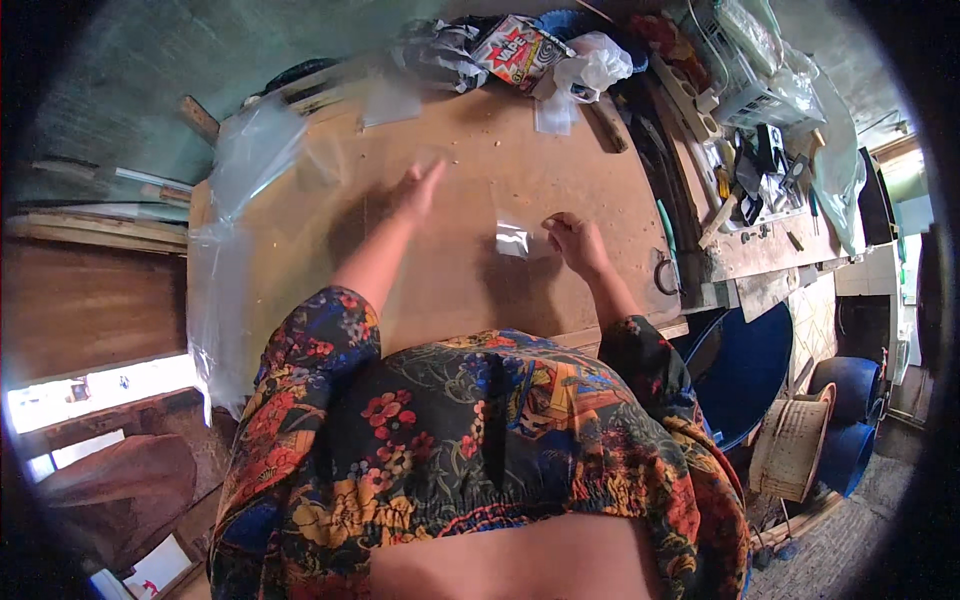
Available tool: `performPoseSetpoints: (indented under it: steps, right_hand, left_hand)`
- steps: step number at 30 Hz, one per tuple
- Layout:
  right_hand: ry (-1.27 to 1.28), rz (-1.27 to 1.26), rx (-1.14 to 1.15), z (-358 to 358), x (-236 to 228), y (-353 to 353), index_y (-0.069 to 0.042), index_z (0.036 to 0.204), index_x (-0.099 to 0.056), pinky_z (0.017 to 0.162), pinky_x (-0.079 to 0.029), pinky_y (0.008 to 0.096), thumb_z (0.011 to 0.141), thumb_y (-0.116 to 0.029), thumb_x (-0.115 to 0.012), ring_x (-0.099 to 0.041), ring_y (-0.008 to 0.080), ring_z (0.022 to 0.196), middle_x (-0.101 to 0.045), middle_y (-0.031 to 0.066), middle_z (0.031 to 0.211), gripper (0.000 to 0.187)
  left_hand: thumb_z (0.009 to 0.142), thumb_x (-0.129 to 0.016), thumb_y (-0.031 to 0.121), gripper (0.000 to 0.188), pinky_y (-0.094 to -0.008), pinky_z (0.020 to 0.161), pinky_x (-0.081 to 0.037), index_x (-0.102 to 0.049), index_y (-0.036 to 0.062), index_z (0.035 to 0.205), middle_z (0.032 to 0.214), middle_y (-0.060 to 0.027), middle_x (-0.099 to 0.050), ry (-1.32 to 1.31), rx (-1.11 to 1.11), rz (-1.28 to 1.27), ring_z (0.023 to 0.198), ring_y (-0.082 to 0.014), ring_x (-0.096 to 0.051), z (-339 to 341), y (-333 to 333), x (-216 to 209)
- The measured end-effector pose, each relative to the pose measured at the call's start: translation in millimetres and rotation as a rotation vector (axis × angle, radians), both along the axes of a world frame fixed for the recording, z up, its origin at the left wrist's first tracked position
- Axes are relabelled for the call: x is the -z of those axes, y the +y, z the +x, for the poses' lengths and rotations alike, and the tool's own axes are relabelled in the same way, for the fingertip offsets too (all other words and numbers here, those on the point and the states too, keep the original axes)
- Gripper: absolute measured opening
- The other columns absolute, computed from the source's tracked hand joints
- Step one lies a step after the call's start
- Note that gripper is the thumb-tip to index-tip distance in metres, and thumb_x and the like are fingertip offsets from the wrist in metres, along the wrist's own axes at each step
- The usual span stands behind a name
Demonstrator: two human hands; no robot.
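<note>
My right hand [577, 243] is closed in a pinch above the brown board, at the edge of a clear plastic sheet or bag [513, 240]. Bright glare marks the plastic, while its outline is hard to follow. Farther forward and to the left, my left hand [421, 187] reaches over the board, slightly blurred, its fingers stretched out and apart from the thumb. A faint translucent patch lies by its fingertips; I cannot make out what it is. Both hands cast shadows on the brown board [440, 270].
Clear plastic sheeting [258, 150] drapes over the board's left side. At the far edge sit a printed box [520, 52], a white plastic bag [594, 68] and dark bags. Tools and a grey crate [745, 90] crowd the right-hand shelf, above a blue barrel [745, 370].
</note>
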State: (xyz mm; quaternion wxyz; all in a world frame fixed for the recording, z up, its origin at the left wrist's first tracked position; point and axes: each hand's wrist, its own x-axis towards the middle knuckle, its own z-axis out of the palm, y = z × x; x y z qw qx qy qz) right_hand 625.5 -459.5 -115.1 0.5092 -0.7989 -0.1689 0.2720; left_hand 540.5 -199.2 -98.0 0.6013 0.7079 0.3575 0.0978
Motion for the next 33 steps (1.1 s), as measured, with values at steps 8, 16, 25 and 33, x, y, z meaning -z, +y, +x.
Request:
performPoseSetpoints:
  steps: [8,16,25,33]
  right_hand:
    - [-0.053,-0.027,0.031,-15,-5,9,-0.002,0.088,-0.062,0.052,-0.043,0.0273,0.082,-0.021,-0.054,-0.054,0.0127,0.054,-0.058,0.009,0.06,0.022]
    - [-0.315,-0.232,-0.117,-17,-7,7,-0.006,0.093,-0.061,0.055,-0.047,0.032,0.083,-0.021,-0.05,-0.061,0.0214,0.06,-0.061,0.0124,0.069,0.021]
    - [-0.545,-0.436,-0.141,4,-7,-8,-0.011,0.103,-0.056,0.071,-0.047,0.0399,0.078,-0.027,-0.054,-0.057,0.0317,0.084,-0.058,0.0137,0.096,0.03]
    - [-0.918,-0.583,-0.158,-31,-16,-6,-0.012,0.116,-0.046,0.087,-0.037,0.04,0.076,-0.028,-0.056,-0.044,0.0274,0.106,-0.044,0.0093,0.12,0.044]
  left_hand:
    - [0.078,-0.059,0.031,0.032,-0.0235,0.054,-0.045,-0.055,0.0016,0.091,0.082,-0.0062,-0.06,0.119,0.438,-0.362,0.064,-0.0103,-0.057,-12,-76,-5]
    - [0.078,-0.061,0.021,0.02,-0.0219,0.046,-0.043,-0.058,0.0027,0.072,0.063,-0.0033,-0.06,0.185,0.375,-0.008,0.052,-0.0084,-0.056,-24,-74,3]
    - [0.071,-0.065,0.029,0.023,-0.036,0.059,-0.046,-0.063,0.0078,0.079,0.072,-0.0124,-0.063,0.383,0.309,0.608,0.066,-0.0261,-0.061,-77,-7,-11]
    - [0.072,-0.059,0.025,0.038,-0.0468,0.093,-0.029,-0.053,0.0133,0.108,0.122,-0.0094,-0.044,0.12,0.344,1.198,0.112,-0.0265,-0.041,-86,-14,-19]
